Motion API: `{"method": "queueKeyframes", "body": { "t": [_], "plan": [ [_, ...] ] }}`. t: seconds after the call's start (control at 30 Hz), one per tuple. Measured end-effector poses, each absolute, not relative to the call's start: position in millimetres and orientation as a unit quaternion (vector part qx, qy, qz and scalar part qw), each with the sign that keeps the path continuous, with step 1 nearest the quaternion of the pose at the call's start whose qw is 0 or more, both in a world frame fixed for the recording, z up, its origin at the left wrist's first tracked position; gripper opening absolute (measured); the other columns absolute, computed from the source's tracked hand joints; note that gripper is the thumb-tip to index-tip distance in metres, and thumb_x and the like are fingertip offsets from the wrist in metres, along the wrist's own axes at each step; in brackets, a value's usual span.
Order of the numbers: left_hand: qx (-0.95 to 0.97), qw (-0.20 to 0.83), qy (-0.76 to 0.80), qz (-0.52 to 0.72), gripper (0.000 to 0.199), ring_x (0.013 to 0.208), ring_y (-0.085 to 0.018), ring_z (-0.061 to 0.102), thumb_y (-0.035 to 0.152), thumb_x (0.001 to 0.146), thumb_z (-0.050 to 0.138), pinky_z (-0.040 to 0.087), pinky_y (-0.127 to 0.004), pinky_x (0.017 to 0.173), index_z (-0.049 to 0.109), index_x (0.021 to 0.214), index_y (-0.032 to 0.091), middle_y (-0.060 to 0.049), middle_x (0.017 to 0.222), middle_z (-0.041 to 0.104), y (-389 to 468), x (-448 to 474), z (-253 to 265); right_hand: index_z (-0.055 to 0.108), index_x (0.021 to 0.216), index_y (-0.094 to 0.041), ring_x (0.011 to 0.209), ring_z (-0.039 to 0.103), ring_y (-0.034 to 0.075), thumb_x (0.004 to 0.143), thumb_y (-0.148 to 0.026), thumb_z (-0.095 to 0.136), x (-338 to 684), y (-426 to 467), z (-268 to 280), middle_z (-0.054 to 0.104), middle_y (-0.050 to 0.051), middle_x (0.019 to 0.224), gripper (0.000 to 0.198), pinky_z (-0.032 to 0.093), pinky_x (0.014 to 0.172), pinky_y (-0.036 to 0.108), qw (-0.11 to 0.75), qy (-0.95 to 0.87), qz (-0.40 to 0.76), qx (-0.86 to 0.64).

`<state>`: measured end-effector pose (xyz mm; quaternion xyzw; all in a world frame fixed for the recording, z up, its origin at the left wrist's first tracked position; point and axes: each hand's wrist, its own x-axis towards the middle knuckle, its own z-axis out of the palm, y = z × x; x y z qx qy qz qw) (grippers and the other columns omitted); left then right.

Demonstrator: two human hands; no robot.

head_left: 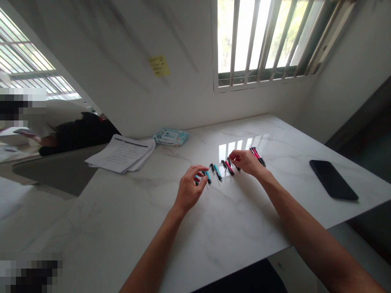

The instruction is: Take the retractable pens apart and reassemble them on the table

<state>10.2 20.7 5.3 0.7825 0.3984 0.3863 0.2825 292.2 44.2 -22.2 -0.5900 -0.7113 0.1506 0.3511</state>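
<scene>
Pen parts in turquoise, red and black lie in a rough row on the white marbled table [122,219], with thin white sticks that look like refills among them. My left hand [190,186] hovers at the row's left end, thumb and fingers curved but apart, around turquoise and black pieces it partly hides. Just right of it lies a turquoise pen barrel [218,172]. My right hand [247,161] has its fingertips drawn together by a black piece [229,162]; what they pinch is hidden. Near them is a red barrel [229,167]. Several red-and-black pens [258,156] lie beyond my right hand.
A black phone [333,180] lies at the right. Stacked papers [124,154] and a blue wipes packet [171,137] sit at the back left by the wall, which bears a yellow note [159,66]. Another person [61,122] is at the far left, beyond the table.
</scene>
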Motion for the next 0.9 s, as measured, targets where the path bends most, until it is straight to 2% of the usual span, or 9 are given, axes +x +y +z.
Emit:
{"method": "queueKeyframes", "body": {
  "t": [0.1, 0.23, 0.43, 0.67, 0.9],
  "plan": [
    [0.785, 0.281, 0.395, 0.386, 0.020, 0.087, -0.016, 0.069, 0.026, 0.093, 0.061, 0.058, -0.029, 0.074, 0.072, 0.110, 0.024, -0.006, 0.121, 0.067, 20, 10, 5, 0.077, 0.096, -0.021, 0.073, 0.070, 0.016, 0.086, -0.012, 0.064, 288, 48, -27, 0.078, 0.004, 0.085, 0.019, 0.052, 0.065, 0.024, 0.376, -0.696, 0.140, -0.596],
    [0.788, 0.278, 0.397, 0.380, 0.020, 0.087, -0.015, 0.068, 0.026, 0.093, 0.061, 0.058, -0.028, 0.074, 0.072, 0.109, 0.025, -0.006, 0.121, 0.066, 20, 11, 5, 0.078, 0.095, -0.020, 0.074, 0.071, 0.016, 0.085, -0.009, 0.065, 291, 49, -30, 0.079, 0.004, 0.086, 0.020, 0.052, 0.067, 0.024, 0.357, -0.700, 0.159, -0.598],
    [0.788, 0.279, 0.397, 0.379, 0.020, 0.088, -0.016, 0.068, 0.025, 0.093, 0.061, 0.058, -0.028, 0.075, 0.072, 0.109, 0.024, -0.006, 0.121, 0.067, 20, 11, 5, 0.078, 0.095, -0.020, 0.072, 0.070, 0.016, 0.086, -0.009, 0.064, 294, 47, -23, 0.078, 0.004, 0.084, 0.020, 0.050, 0.066, 0.025, 0.363, -0.688, 0.116, -0.618],
    [0.794, 0.269, 0.397, 0.374, 0.019, 0.088, -0.016, 0.068, 0.026, 0.093, 0.061, 0.058, -0.028, 0.075, 0.072, 0.108, 0.024, -0.006, 0.120, 0.067, 20, 11, 6, 0.078, 0.096, -0.020, 0.071, 0.069, 0.015, 0.084, -0.007, 0.065, 286, 44, -22, 0.078, 0.004, 0.085, 0.022, 0.049, 0.066, 0.023, 0.345, -0.705, 0.140, -0.604],
    [0.797, 0.263, 0.399, 0.370, 0.019, 0.088, -0.016, 0.068, 0.025, 0.093, 0.061, 0.058, -0.029, 0.075, 0.073, 0.108, 0.025, -0.006, 0.120, 0.067, 20, 10, 6, 0.078, 0.093, -0.021, 0.067, 0.067, 0.015, 0.078, 0.001, 0.061, 298, 38, -16, 0.074, 0.002, 0.076, 0.032, 0.045, 0.058, 0.021, 0.275, -0.727, 0.178, -0.604]
  ]
}}
